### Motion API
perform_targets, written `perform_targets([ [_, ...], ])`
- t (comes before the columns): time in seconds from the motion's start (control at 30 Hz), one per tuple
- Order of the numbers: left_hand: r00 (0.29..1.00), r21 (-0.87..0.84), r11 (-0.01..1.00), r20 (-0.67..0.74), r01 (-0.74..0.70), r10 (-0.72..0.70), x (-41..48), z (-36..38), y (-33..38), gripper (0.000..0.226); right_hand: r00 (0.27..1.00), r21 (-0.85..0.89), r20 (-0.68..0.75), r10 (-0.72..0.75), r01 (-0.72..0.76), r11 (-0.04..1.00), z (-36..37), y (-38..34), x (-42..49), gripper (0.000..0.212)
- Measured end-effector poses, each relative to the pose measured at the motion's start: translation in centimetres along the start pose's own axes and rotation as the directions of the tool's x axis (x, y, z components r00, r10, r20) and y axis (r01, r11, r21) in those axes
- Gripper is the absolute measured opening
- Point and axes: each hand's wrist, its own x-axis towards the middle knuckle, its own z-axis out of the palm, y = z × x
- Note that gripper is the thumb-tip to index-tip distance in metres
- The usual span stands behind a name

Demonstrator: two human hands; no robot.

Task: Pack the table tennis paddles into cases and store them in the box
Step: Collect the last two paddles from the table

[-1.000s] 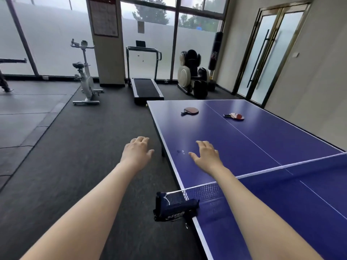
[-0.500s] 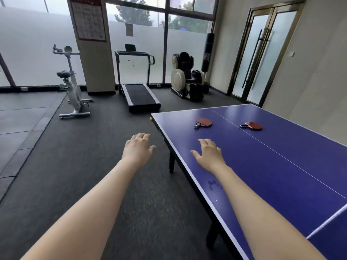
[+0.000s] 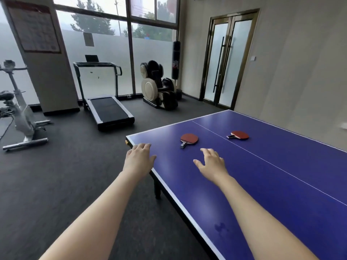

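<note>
Your right hand (image 3: 212, 164) hangs over the blue table tennis table (image 3: 262, 184) with its fingers spread and relaxed, holding nothing. Your left hand (image 3: 139, 159) is just as loose and empty at the table's left edge near the corner; whether it touches the surface can't be told.

The nearer paddle (image 3: 189, 138) lies flat, red face up, just ahead of your right hand and a little to its left. Its long axis runs roughly toward you, handle end nearest and angled slightly left. Your right hand is the closer one, and the handle likely suits a straight reach from it.

The farther paddle (image 3: 239, 135) lies across the white centre line, off to the right, with its handle pointing left. That also falls on your right hand's side.

Count: two paddles, both on the table and well apart. No cases and no box are in view, so nothing looks packed yet.
</note>
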Motion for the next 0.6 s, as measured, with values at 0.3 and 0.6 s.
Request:
perform_targets([
  [0.3,0.994,-0.038,0.996,0.070,-0.077,0.079,12.6,4.2,0.2,0.056,0.995,0.003,-0.021,0.100,-0.100,0.995,1.0,2.5,10.7,0.059],
  [0.6,0.975,-0.103,0.986,0.168,-0.132,0.148,25.4,10.2,-3.5,0.057,0.966,-0.011,-0.019,0.258,-0.259,0.966,5.4,3.8,19.7,0.059],
])
